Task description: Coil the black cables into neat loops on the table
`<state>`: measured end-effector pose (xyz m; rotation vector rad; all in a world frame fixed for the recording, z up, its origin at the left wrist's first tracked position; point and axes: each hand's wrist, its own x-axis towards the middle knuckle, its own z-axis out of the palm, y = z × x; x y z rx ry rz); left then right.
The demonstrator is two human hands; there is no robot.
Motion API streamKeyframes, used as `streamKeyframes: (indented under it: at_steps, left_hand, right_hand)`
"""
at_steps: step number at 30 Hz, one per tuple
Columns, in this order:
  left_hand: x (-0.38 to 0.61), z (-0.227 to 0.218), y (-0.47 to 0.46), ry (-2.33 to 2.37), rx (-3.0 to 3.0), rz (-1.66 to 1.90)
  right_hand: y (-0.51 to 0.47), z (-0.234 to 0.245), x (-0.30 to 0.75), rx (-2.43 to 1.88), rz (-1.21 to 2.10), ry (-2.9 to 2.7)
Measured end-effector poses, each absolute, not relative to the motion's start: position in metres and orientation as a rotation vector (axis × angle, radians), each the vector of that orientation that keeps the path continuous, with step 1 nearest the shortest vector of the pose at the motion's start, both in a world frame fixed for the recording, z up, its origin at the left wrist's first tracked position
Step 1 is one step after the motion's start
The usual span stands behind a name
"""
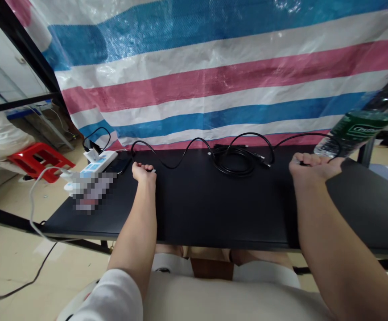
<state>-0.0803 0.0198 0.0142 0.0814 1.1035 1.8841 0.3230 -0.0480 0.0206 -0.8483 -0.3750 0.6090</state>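
Observation:
My left hand (142,171) rests on the black table (214,209), its fingers curled round the end of a black cable (174,160). My right hand (309,167) lies at the table's right side, fingers closed on the other end of the black cable. Between the two hands the cable loops along the far edge, with a coiled bundle of black cable (237,160) near the middle. Both forearms reach out over the table.
A white power strip (97,165) with plugs and a white cord sits at the table's left corner beside a dark phone (120,164). A plastic bottle with a green label (361,125) stands far right. A striped tarp (214,80) hangs behind. A red stool (36,158) stands left.

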Motion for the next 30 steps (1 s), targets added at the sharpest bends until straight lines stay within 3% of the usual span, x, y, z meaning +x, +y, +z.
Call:
streamKeyframes:
  at_steps: [12,22,30]
  left_hand:
    - [-0.046,0.013,0.014,1.337,0.642,1.647]
    - [-0.037,0.014,0.008,1.291,0.79,1.577]
    - [-0.037,0.016,0.01,1.138,0.627,1.632]
  right_hand:
    - [-0.033,0.017,0.292,-1.102,0.827,-0.691]
    - [-0.033,0.002,0.245,-1.404,0.434,-1.19]
    - [-0.018,-0.005,0.265,-1.342,0.144,-0.777]
